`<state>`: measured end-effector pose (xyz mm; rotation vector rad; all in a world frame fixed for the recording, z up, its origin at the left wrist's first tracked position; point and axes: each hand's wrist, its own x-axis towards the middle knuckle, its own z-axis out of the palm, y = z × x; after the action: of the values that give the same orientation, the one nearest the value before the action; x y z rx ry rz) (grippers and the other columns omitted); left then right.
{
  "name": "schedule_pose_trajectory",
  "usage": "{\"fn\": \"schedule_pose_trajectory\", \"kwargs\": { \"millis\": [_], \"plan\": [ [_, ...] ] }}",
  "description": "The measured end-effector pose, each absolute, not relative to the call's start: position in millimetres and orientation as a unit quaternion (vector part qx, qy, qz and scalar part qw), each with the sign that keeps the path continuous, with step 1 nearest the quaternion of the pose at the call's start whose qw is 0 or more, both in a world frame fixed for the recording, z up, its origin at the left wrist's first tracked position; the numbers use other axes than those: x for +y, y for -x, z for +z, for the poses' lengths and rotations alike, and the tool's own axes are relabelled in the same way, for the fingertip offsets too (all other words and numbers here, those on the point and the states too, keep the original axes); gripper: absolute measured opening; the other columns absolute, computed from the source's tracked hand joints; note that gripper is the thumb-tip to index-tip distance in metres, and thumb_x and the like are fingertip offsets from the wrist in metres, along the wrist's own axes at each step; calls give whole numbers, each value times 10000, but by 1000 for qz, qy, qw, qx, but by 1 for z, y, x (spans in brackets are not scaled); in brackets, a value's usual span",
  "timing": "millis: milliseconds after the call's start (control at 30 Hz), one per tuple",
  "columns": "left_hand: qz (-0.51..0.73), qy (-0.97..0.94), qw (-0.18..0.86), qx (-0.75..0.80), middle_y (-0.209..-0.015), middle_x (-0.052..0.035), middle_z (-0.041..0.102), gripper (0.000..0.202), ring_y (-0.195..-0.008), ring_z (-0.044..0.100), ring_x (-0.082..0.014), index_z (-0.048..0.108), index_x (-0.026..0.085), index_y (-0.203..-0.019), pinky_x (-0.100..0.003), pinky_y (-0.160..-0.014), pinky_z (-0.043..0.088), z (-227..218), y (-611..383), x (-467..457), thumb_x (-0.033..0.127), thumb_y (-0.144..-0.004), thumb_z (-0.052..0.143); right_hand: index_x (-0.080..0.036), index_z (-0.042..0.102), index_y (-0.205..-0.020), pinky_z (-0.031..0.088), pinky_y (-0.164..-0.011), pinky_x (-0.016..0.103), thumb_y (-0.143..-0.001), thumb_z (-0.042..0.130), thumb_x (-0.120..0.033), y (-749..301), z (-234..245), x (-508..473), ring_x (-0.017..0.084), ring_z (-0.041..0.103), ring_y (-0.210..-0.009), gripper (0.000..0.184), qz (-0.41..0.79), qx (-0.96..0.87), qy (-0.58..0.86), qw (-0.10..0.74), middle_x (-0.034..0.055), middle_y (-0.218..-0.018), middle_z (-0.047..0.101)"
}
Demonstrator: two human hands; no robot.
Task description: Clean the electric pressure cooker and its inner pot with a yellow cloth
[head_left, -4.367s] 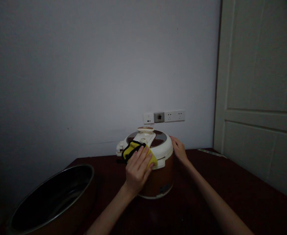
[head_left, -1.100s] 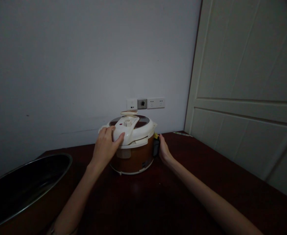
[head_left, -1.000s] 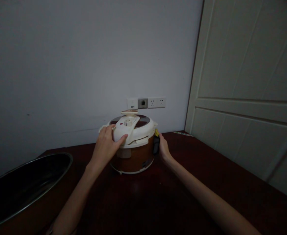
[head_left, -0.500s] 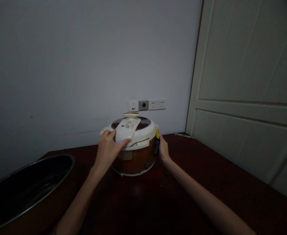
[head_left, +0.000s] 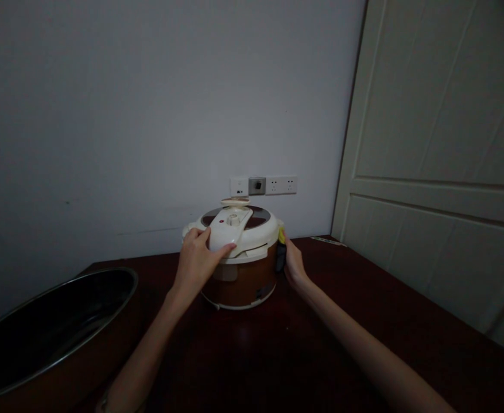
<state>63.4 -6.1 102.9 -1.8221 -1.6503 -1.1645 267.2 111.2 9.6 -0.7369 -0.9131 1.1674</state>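
Observation:
An electric pressure cooker (head_left: 241, 281) with a brown body and a white lid stands upright on the dark red table. My left hand (head_left: 198, 255) grips the front end of the white lid handle (head_left: 226, 235), thumb on the near right side and fingers on the left. At the cooker's right side, my right hand (head_left: 294, 264) presses something yellow (head_left: 282, 236), perhaps a cloth or sponge, against the wall of the cooker. A black part lies just below the yellow; whether it belongs to the cooker is unclear. The right fingertips are mostly hidden.
A large dark pan (head_left: 58, 321) with a shiny rim is at the lower left. Wall sockets (head_left: 281, 184) are behind the cooker. On the right stands a pale panelled door (head_left: 433, 195). A thin strip (head_left: 328, 241) lies near the table's back right edge.
The whole view has shifted slightly, so the cooker and both hands appear a little further right. Both hands keep their places on the cooker.

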Motion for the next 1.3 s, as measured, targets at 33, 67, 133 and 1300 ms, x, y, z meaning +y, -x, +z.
{"fn": "schedule_pose_trajectory", "kwargs": {
  "millis": [33, 67, 133, 1300],
  "plan": [
    [-417, 655, 210, -594, -841, -92, 555, 455, -815, 540, -241, 655, 104, -920, -386, -749, 470, 103, -63, -6, 505, -704, 655, -213, 663, -943, 536, -747, 258, -727, 576, -543, -268, 1, 109, 186, 656, -937, 404, 524, -406, 336, 669, 25, -1013, 706],
    [-417, 655, 210, -595, -844, -93, 554, 460, -817, 539, -241, 653, 102, -928, -388, -752, 470, 103, -64, -6, 505, -705, 654, -202, 667, -929, 543, -731, 273, -725, 579, -543, -268, -10, 105, 195, 667, -908, 406, 530, -406, 345, 659, 36, -977, 716],
    [-417, 654, 207, -596, -861, -100, 557, 479, -828, 539, -245, 648, 94, -952, -393, -764, 468, 103, -64, -6, 504, -705, 654, -182, 675, -905, 556, -696, 306, -726, 572, -553, -268, -28, 96, 215, 684, -850, 424, 544, -413, 356, 638, 60, -904, 728],
    [-423, 652, 212, -593, -865, -88, 548, 414, -870, 524, -237, 642, 111, -935, -380, -802, 450, 100, -67, -8, 464, -719, 663, -186, 326, -1403, 348, -1054, 443, -916, 406, -90, -293, -70, 68, 195, 320, -1334, 503, -146, -888, 86, 428, 94, -1347, 502]
  ]
}}
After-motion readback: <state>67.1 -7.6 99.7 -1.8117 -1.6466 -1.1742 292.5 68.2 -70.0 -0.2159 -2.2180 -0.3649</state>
